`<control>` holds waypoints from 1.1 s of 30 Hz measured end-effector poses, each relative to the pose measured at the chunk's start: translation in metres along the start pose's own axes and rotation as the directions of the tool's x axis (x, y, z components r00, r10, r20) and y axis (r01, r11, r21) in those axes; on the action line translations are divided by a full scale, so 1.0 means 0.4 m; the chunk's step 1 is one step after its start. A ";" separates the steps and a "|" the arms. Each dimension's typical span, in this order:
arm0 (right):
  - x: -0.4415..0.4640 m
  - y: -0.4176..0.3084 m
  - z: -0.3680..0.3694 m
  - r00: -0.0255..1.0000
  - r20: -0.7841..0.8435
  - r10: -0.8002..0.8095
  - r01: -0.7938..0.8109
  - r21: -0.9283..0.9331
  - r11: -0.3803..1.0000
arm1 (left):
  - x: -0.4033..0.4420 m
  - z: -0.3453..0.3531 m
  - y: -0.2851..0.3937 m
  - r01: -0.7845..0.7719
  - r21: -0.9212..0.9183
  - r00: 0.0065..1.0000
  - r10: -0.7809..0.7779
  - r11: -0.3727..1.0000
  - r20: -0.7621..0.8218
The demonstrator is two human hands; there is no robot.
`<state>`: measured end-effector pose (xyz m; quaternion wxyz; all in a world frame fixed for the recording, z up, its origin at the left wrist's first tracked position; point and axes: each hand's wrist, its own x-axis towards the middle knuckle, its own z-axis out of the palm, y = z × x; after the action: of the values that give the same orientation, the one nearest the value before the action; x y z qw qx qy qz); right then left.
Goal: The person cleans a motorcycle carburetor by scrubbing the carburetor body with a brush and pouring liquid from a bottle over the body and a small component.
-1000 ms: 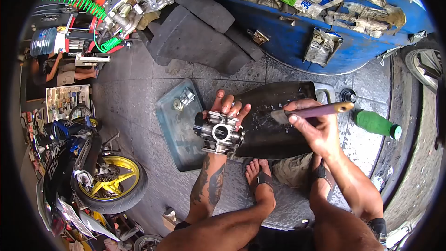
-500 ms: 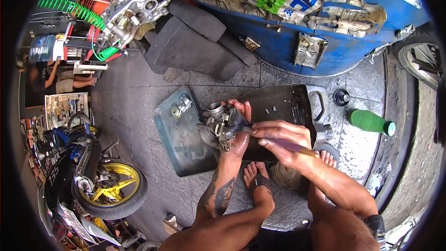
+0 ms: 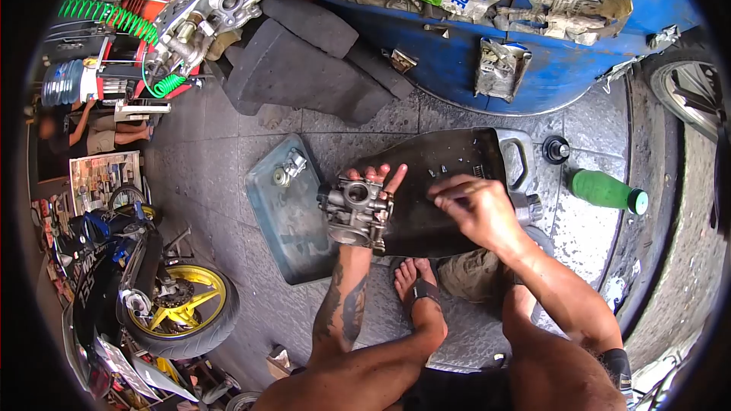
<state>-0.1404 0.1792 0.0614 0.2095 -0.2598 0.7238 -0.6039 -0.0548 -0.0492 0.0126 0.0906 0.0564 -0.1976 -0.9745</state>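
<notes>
A metal carburettor-like part (image 3: 356, 209) rests in my left hand (image 3: 387, 178), whose fingers show behind its upper edge and right side. My right hand (image 3: 481, 211) is over the dark cut-open container (image 3: 426, 154), its fingers pinched together and blurred. What they hold is too smeared to name; the brush's purple handle does not show. Small metal bits and a spring (image 3: 478, 170) lie in the container. Left of my left hand, the grey-blue tray (image 3: 293, 221) holds a few small metal pieces (image 3: 291, 167).
A green bottle (image 3: 605, 189) and a black round cap (image 3: 556, 150) lie at the right. Behind are a blue drum (image 3: 449, 68) and grey blocks (image 3: 293, 68). A motorcycle wheel (image 3: 183, 297) stands left, and a person (image 3: 103, 133) sits far left.
My right hand swung with the brush from the container to the metal part, then back over the container. The metal part was tilted and turned in my left hand, and now faces up again.
</notes>
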 end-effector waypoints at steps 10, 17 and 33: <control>0.036 -0.062 -0.048 0.999 -0.022 0.025 -0.020 0.196 0.980 | 0.037 0.048 0.078 -0.038 0.429 0.968 -0.074 0.903 0.240; 0.043 -0.107 -0.018 0.993 0.073 -0.089 0.093 -0.051 0.994 | 0.043 0.062 0.104 -0.160 0.749 0.957 -0.084 0.643 0.277; 0.047 -0.090 -0.048 0.952 0.227 -0.207 0.224 -0.052 0.973 | 0.041 0.049 0.085 -0.003 0.622 0.975 -0.136 0.783 0.175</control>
<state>-0.1625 0.1770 0.1003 0.2111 -0.4105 0.6864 -0.5620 -0.0685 -0.0761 0.0427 0.0111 -0.0134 -0.5120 -0.8588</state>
